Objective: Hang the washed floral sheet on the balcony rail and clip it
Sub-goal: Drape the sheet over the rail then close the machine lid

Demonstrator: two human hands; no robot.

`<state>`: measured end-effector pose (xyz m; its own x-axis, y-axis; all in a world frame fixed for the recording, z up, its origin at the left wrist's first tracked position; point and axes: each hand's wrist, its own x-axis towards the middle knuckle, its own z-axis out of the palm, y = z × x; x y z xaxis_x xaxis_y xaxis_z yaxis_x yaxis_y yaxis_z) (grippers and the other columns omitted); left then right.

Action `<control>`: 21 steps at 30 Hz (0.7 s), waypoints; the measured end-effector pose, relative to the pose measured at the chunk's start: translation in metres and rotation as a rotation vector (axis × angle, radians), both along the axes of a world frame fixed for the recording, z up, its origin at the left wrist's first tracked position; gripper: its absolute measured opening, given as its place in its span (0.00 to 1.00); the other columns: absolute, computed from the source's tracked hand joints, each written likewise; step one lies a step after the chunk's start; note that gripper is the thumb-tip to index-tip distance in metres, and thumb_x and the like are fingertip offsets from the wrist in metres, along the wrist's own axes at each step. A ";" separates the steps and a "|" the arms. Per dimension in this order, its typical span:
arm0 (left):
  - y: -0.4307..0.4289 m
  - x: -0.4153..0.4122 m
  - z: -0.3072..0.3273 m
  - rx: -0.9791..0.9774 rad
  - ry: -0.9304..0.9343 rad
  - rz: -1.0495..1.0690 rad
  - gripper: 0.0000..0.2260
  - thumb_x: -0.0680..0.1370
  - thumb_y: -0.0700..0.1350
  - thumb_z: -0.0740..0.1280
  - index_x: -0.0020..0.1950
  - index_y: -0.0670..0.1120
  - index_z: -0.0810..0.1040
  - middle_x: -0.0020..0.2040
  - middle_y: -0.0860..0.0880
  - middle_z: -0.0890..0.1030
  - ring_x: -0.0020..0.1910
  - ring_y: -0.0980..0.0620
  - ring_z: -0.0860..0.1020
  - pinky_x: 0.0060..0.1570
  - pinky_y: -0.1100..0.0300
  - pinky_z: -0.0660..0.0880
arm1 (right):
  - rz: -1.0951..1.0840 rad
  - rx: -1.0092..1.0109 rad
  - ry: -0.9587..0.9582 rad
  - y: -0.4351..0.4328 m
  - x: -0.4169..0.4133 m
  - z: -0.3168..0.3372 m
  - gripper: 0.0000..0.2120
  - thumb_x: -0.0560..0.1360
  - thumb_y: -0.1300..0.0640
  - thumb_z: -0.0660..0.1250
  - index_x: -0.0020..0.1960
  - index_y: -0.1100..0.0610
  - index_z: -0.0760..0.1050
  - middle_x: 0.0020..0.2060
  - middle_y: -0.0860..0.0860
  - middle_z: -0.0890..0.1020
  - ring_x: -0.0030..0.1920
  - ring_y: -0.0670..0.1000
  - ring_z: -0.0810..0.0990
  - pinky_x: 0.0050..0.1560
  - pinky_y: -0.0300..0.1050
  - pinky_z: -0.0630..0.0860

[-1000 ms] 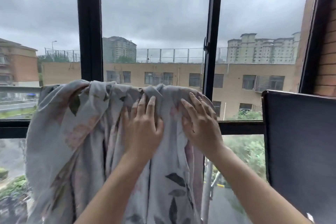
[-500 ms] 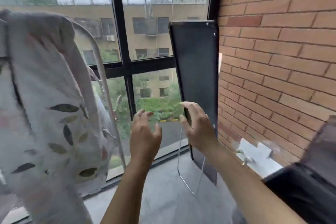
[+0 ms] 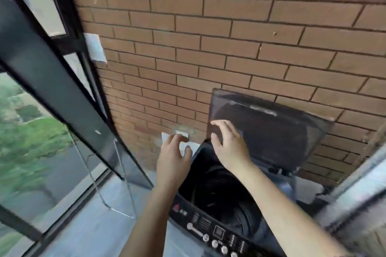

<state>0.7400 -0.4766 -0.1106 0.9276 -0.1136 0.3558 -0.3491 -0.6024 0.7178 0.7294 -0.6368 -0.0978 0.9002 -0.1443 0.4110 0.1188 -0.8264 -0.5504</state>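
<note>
While sheet hung under both palms a second ago, view now swings right: sheet out of frame. Left hand (image 3: 174, 157) and right hand (image 3: 228, 146), fingers spread, empty, hover over open washing machine (image 3: 217, 198), lower centre. Probably fetching clips.

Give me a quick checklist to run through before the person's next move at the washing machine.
1. Lid raised: ok, it stands open against the brick wall.
2. Left hand free: ok, fingers spread, holding nothing.
3. Right hand free: ok, open above the drum.
4. Drum contents: cannot tell, too dark.
5. Clips within sight: not ok, none visible.
6. Floral sheet in view: not ok.
</note>
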 end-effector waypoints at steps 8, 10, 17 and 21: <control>-0.123 0.097 -0.013 -0.042 0.030 -0.277 0.10 0.74 0.38 0.63 0.54 0.44 0.76 0.54 0.50 0.74 0.52 0.51 0.72 0.47 0.64 0.63 | -0.294 -0.081 0.068 -0.126 0.047 0.003 0.15 0.77 0.59 0.61 0.64 0.56 0.71 0.63 0.50 0.74 0.64 0.51 0.71 0.64 0.48 0.67; -0.145 0.117 -0.015 -0.023 0.002 -0.318 0.10 0.74 0.37 0.64 0.54 0.43 0.76 0.55 0.48 0.75 0.55 0.49 0.72 0.49 0.64 0.64 | -0.364 -0.112 0.056 -0.147 0.055 0.001 0.15 0.76 0.59 0.62 0.63 0.56 0.72 0.63 0.51 0.74 0.64 0.52 0.72 0.65 0.49 0.68; -0.231 0.155 -0.005 0.184 -0.188 -0.477 0.21 0.75 0.40 0.64 0.68 0.47 0.70 0.72 0.46 0.65 0.74 0.45 0.57 0.71 0.43 0.58 | -0.560 -0.248 0.133 -0.209 0.065 0.004 0.23 0.76 0.58 0.62 0.70 0.53 0.65 0.74 0.51 0.62 0.75 0.54 0.57 0.72 0.59 0.54; -0.272 0.170 0.002 0.383 -0.281 -0.495 0.27 0.77 0.43 0.61 0.75 0.50 0.57 0.77 0.49 0.55 0.76 0.47 0.45 0.71 0.39 0.43 | -0.592 -0.262 0.257 -0.240 0.070 0.005 0.27 0.77 0.55 0.60 0.74 0.50 0.56 0.76 0.50 0.57 0.76 0.52 0.52 0.73 0.62 0.45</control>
